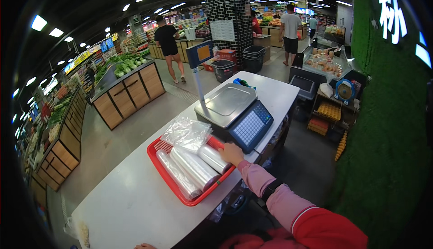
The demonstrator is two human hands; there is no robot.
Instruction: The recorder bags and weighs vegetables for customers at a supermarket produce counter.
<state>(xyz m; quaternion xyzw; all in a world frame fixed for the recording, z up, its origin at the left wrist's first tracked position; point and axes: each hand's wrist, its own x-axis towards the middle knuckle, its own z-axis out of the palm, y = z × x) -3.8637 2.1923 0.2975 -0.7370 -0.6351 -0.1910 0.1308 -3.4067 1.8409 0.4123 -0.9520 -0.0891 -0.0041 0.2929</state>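
My right hand [232, 153] is curled over the right rim of a red plastic basket [174, 191], its fingertips beside a roll of clear plastic bags. Inside the basket lie several rolls of clear plastic bags [194, 168]. Crumpled loose film [186, 132] rises from its far end. Just beyond the hand stands an electronic price scale [226, 103] with a steel pan, a keypad and a display on a pole. Only the fingers of my left hand [145, 246] show, at the bottom edge by the white counter [125, 195]; the rest is out of view.
A small clear bag with pale contents [83, 233] lies at the counter's near left end. Vegetable stands [128, 90] line the left. Black baskets [223, 70] stand by a tiled pillar. Two people walk beyond the counter. A green turf wall [382, 141] rises at right.
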